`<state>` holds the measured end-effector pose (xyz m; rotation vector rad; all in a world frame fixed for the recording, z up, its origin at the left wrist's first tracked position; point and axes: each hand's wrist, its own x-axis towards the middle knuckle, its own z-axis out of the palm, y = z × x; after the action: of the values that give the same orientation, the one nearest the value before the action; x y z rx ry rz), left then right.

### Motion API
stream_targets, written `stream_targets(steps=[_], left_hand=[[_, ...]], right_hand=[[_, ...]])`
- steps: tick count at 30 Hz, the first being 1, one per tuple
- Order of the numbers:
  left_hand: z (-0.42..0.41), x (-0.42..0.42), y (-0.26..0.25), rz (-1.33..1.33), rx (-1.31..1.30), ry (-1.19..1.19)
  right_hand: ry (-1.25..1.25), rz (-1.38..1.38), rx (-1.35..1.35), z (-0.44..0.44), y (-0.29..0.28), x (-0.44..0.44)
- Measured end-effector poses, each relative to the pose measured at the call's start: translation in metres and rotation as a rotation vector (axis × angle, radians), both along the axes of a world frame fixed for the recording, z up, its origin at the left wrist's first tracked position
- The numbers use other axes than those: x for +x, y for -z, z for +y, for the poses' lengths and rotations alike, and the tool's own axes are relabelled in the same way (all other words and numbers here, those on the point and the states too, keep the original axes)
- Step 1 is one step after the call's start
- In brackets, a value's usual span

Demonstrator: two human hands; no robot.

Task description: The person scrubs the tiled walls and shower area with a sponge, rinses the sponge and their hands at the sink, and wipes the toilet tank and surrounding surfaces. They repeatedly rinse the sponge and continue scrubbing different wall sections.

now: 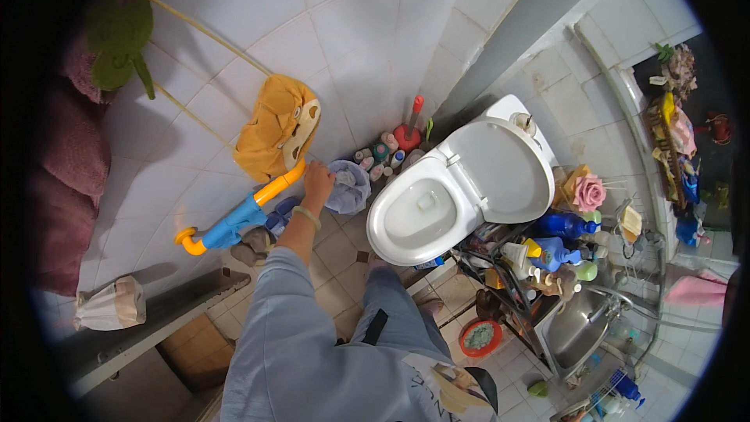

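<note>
My left hand (319,182) reaches out beside the yellow grab bar (281,183) on the tiled wall, at the edge of a small lined waste bin (347,187). Whether its fingers hold anything cannot be told. A blue cloth (234,223) is wrapped around the bar's middle. Above the bar hangs an orange cloth bag with an animal face (280,126). My right hand is out of view. To the right of the bin stands a white toilet (419,214) with its lid and seat raised.
Bottles (381,152) and a red plunger (408,136) stand behind the bin. A rack of toiletry bottles (548,252) and a steel sink (577,334) are on the right. A red basin (481,338) and blue slippers (281,214) lie on the floor.
</note>
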<state>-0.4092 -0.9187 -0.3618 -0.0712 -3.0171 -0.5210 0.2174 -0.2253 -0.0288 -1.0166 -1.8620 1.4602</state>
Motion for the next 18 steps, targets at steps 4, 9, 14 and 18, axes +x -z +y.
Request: stream_targets(steps=[4,9,14,18], left_hand=[[0.003,0.008,0.026,-0.026,0.008,-0.145],[0.006,-0.007,-0.007,-0.448,0.057,-0.084],[-0.004,-0.006,-0.006,-0.408,-0.097,-0.066],[0.014,0.012,-0.013,-0.446,-0.036,-0.052]], right_hand=[[0.729,-0.246,-0.093,-0.012,-0.011,-0.008],[0.62,-0.223,-0.093,-0.017,-0.018,-0.008],[0.475,-0.18,-0.175,-0.009,-0.01,-0.011],[0.531,-0.067,-0.359,-0.011,0.011,-0.017]])
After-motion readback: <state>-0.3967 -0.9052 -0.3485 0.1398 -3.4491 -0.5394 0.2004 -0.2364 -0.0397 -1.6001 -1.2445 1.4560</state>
